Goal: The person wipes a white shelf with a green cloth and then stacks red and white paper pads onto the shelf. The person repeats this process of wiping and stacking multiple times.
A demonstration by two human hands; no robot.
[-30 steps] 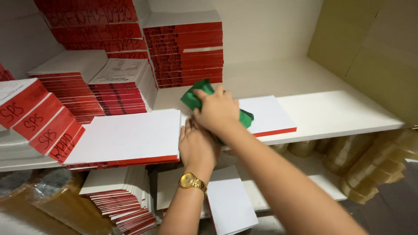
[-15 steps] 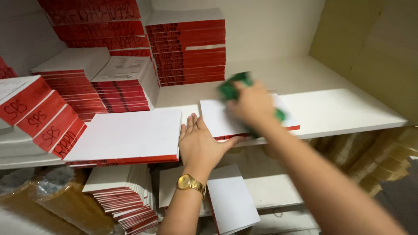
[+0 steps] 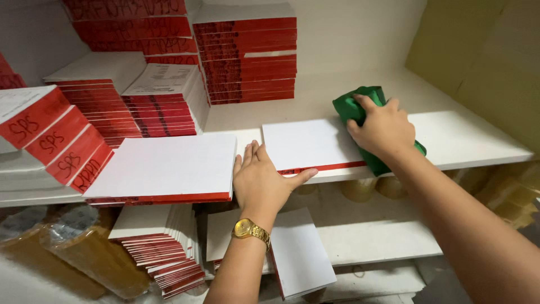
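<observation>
From the head view, I take the thin white pad with the red front edge [image 3: 306, 145], lying flat on the white shelf [image 3: 467, 143], as my landmark. My right hand [image 3: 382, 130] is at the pad's right end, fingers curled down over a crumpled green cloth [image 3: 353, 106] and pressing it onto the shelf there; the cloth bulges out behind my knuckles and shows again under my wrist. My left hand [image 3: 260, 180] rests at the pad's front left corner, open and flat with nothing in its grasp, fingers pointing away from me and the thumb stretched along the pad's red edge. A gold wristwatch [image 3: 250, 229] sits on that wrist. Just left of the pad lies a larger white pad [image 3: 166, 166], also red-edged. Behind the pad, against the wall, stand tall stacks of red-edged pads [image 3: 247, 53]. Below the pad, on a lower shelf, lie more white pads [image 3: 298, 253].
</observation>
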